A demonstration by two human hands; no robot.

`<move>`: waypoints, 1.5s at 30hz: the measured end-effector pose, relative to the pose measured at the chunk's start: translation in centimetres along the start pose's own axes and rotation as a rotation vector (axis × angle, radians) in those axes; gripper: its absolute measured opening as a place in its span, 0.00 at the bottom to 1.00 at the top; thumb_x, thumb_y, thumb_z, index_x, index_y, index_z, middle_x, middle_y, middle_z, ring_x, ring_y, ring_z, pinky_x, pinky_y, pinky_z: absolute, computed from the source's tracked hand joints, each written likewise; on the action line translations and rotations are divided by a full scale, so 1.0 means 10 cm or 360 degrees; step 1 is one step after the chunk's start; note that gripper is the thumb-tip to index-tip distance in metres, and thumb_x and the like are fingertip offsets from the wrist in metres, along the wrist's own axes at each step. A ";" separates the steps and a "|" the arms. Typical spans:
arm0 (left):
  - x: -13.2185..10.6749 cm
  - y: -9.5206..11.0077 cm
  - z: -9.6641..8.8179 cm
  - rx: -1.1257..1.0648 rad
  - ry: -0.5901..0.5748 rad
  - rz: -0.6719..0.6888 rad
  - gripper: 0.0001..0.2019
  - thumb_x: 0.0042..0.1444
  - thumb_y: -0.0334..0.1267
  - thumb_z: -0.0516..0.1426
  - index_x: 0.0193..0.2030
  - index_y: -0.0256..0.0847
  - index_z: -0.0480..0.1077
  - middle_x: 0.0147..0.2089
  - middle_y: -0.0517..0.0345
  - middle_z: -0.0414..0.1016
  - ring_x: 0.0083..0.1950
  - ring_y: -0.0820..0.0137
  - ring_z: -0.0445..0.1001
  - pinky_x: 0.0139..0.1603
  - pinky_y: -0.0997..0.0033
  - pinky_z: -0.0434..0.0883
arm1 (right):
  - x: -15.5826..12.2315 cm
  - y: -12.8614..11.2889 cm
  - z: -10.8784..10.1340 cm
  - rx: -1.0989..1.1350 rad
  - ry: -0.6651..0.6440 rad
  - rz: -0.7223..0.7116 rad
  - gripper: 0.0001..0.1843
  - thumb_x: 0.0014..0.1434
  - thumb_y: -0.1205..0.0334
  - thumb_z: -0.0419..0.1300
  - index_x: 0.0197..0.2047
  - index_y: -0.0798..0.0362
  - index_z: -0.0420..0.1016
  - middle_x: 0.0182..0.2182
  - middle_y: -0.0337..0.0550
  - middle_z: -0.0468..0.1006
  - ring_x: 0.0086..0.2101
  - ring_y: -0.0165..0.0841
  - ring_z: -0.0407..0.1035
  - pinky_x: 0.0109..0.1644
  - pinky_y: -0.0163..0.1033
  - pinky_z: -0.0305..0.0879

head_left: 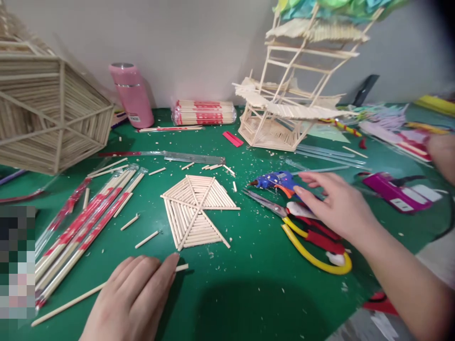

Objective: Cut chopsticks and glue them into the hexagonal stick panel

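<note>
My left hand (133, 296) lies low over a thin wooden chopstick (73, 300), its fingers closed on it, with a short end showing past the fingertips. Ahead is a flat web-like panel of cut chopsticks (194, 208), with an open wedge on its right side. My right hand (332, 203) is at the handle of a blue glue gun (273, 180), thumb and fingers apart around it; whether they press on it is unclear. Just below the gun lie scissors or pliers (268, 203) with red and yellow handles, partly overlapped by that hand.
Plastic-wrapped chopsticks (94, 218) lie at left, near a large stick-built frame (59, 113). A pink bottle (131, 94), a chopstick bundle (204, 112) and a tiered stick model (295, 85) stand behind. A purple tool (396, 192) and another person's hand (442, 154) are at right.
</note>
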State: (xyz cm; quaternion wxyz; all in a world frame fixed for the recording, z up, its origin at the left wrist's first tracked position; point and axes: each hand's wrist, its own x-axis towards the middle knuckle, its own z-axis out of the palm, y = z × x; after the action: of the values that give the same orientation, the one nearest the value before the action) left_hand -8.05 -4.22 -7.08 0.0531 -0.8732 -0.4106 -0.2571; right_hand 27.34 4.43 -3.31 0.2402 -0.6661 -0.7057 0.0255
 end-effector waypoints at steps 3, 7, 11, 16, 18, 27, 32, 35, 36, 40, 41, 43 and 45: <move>0.03 0.05 -0.03 0.0053 -0.0116 0.0000 0.12 0.62 0.30 0.45 0.49 0.31 0.64 0.39 0.49 0.71 0.39 0.68 0.71 0.41 0.72 0.68 | -0.17 -0.39 -0.01 0.0106 0.0149 -0.0296 0.08 0.58 0.59 0.55 0.40 0.48 0.72 0.36 0.45 0.73 0.36 0.36 0.69 0.34 0.40 0.66; 0.09 0.15 -0.06 0.0020 -0.0260 -0.0132 0.13 0.62 0.29 0.42 0.49 0.36 0.63 0.44 0.48 0.70 0.42 0.66 0.71 0.41 0.69 0.70 | -0.38 -0.93 0.08 0.0456 -0.0131 -0.0898 0.07 0.57 0.69 0.57 0.39 0.51 0.71 0.32 0.40 0.73 0.33 0.29 0.67 0.37 0.35 0.64; 0.19 0.20 -0.08 -0.0073 -0.0360 -0.0115 0.12 0.60 0.30 0.44 0.44 0.39 0.65 0.28 0.58 0.69 0.26 0.69 0.69 0.26 0.71 0.69 | -0.47 -1.23 0.24 0.0669 -0.0487 -0.1034 0.06 0.58 0.68 0.56 0.38 0.54 0.73 0.31 0.41 0.72 0.32 0.30 0.63 0.35 0.36 0.61; 0.30 0.25 -0.09 -0.0227 -0.0218 -0.0131 0.11 0.59 0.28 0.44 0.39 0.38 0.67 0.24 0.59 0.68 0.23 0.71 0.69 0.23 0.72 0.68 | -0.48 -1.31 0.37 0.0556 -0.0562 -0.1086 0.08 0.60 0.65 0.54 0.34 0.54 0.75 0.29 0.40 0.71 0.30 0.31 0.61 0.33 0.37 0.58; 0.30 0.24 -0.09 -0.0291 -0.0125 -0.0218 0.09 0.60 0.30 0.46 0.41 0.38 0.66 0.27 0.58 0.70 0.27 0.71 0.71 0.27 0.73 0.70 | -0.46 -1.28 0.37 0.0540 -0.0518 -0.1076 0.10 0.61 0.66 0.53 0.33 0.53 0.75 0.27 0.40 0.71 0.29 0.31 0.61 0.33 0.37 0.58; 0.20 0.16 -0.10 -0.0385 -0.0054 -0.0591 0.08 0.56 0.33 0.55 0.44 0.41 0.65 0.35 0.59 0.71 0.34 0.74 0.72 0.36 0.78 0.71 | -0.38 -1.16 0.37 0.0598 -0.0406 -0.0940 0.08 0.59 0.68 0.55 0.36 0.54 0.75 0.29 0.42 0.73 0.30 0.31 0.64 0.34 0.37 0.61; 0.22 0.16 -0.11 -0.0554 -0.0062 -0.0581 0.08 0.56 0.30 0.55 0.42 0.41 0.66 0.35 0.58 0.71 0.35 0.75 0.72 0.37 0.78 0.70 | -0.39 -1.17 0.38 0.0588 -0.0442 -0.0932 0.08 0.59 0.67 0.55 0.36 0.52 0.75 0.29 0.42 0.73 0.31 0.31 0.64 0.33 0.38 0.61; 0.24 0.14 -0.12 -0.0666 -0.0123 -0.0579 0.07 0.57 0.28 0.53 0.40 0.41 0.67 0.33 0.60 0.71 0.33 0.76 0.72 0.38 0.78 0.70 | -0.38 -1.18 0.39 0.0592 -0.0466 -0.0928 0.08 0.59 0.67 0.54 0.36 0.52 0.75 0.29 0.42 0.73 0.31 0.32 0.64 0.33 0.38 0.60; 0.25 0.13 -0.12 -0.0693 -0.0140 -0.0580 0.07 0.57 0.27 0.53 0.40 0.42 0.68 0.33 0.61 0.71 0.32 0.76 0.72 0.38 0.78 0.71 | -0.39 -1.18 0.39 0.0587 -0.0471 -0.0925 0.08 0.59 0.67 0.55 0.36 0.52 0.75 0.29 0.42 0.73 0.31 0.32 0.65 0.34 0.38 0.60; 0.26 0.11 -0.13 -0.0766 -0.0186 -0.0555 0.08 0.56 0.26 0.53 0.39 0.42 0.68 0.32 0.60 0.72 0.32 0.75 0.71 0.36 0.78 0.71 | -0.42 -1.22 0.39 0.0572 -0.0417 -0.0969 0.07 0.58 0.67 0.56 0.37 0.51 0.75 0.31 0.42 0.72 0.32 0.32 0.64 0.35 0.38 0.60; 0.26 0.11 -0.13 -0.0792 -0.0193 -0.0533 0.08 0.56 0.26 0.53 0.40 0.42 0.69 0.32 0.60 0.72 0.32 0.75 0.71 0.34 0.78 0.71 | -0.44 -1.24 0.39 0.0570 -0.0399 -0.0991 0.07 0.58 0.67 0.56 0.35 0.51 0.76 0.30 0.41 0.72 0.31 0.32 0.63 0.34 0.38 0.59; 0.25 0.11 -0.13 -0.0839 -0.0197 -0.0493 0.09 0.56 0.25 0.53 0.40 0.41 0.68 0.32 0.59 0.72 0.31 0.75 0.71 0.33 0.78 0.71 | -0.46 -1.27 0.40 0.0565 -0.0384 -0.1025 0.08 0.59 0.67 0.55 0.34 0.51 0.76 0.29 0.40 0.73 0.30 0.31 0.63 0.33 0.37 0.58; 0.25 0.11 -0.12 -0.0846 -0.0218 -0.0464 0.09 0.56 0.25 0.52 0.39 0.41 0.68 0.31 0.59 0.72 0.31 0.75 0.70 0.32 0.77 0.70 | -0.48 -1.29 0.41 0.0568 -0.0390 -0.1031 0.08 0.59 0.68 0.55 0.34 0.51 0.76 0.28 0.39 0.73 0.29 0.31 0.62 0.33 0.37 0.58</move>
State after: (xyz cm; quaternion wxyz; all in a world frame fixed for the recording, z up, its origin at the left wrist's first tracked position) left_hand -6.43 -3.61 -4.66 -0.2423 -0.8037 -0.4525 -0.3011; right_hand 13.79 -0.38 -3.81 0.2618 -0.3484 -0.8874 0.1501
